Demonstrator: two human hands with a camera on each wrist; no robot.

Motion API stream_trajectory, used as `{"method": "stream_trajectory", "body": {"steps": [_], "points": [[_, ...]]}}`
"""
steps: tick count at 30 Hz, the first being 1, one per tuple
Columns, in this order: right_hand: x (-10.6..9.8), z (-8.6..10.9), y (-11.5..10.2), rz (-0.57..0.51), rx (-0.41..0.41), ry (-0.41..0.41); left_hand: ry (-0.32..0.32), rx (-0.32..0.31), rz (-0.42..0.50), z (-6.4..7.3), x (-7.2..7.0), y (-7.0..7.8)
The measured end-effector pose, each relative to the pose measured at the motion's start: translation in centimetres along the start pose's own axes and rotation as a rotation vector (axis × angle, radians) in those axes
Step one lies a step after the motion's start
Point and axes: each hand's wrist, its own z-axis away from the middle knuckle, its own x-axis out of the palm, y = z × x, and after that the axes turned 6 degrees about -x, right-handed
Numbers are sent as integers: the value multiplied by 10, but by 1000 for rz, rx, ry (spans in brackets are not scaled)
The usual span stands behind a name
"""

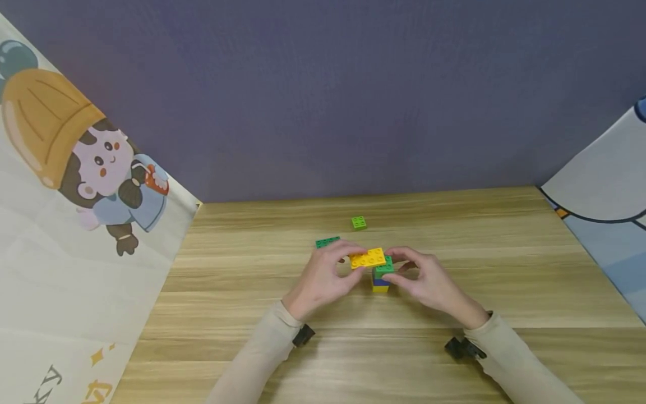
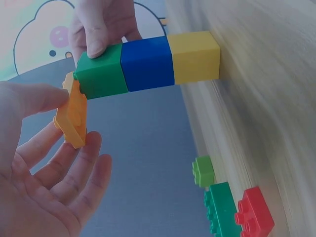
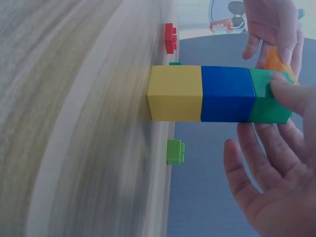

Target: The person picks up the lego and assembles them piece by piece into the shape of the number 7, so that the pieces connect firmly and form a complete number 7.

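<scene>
Between thumb and fingers my left hand pinches a flat yellow building plate with studs on top. The plate is slightly tilted, its edge right at the top of a small tower. That tower stands upright on the table, with a green brick on top, a blue brick in the middle and a yellow brick at the bottom. My right hand grips the green brick from the right side, thumb on the near face. Its other fingers spread loosely beside the tower in the right wrist view.
Behind the tower a lime green brick lies on the wooden table. A longer green brick sits further left, partly behind my left hand. Beside it lies a red brick. A grey-blue panel rises at the table's back edge.
</scene>
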Motion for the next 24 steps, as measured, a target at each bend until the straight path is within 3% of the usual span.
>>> {"method": "stream_trajectory", "body": {"steps": [24], "points": [[0, -1, 0, -8, -14, 6, -29, 15, -20, -3, 7, 8]]}}
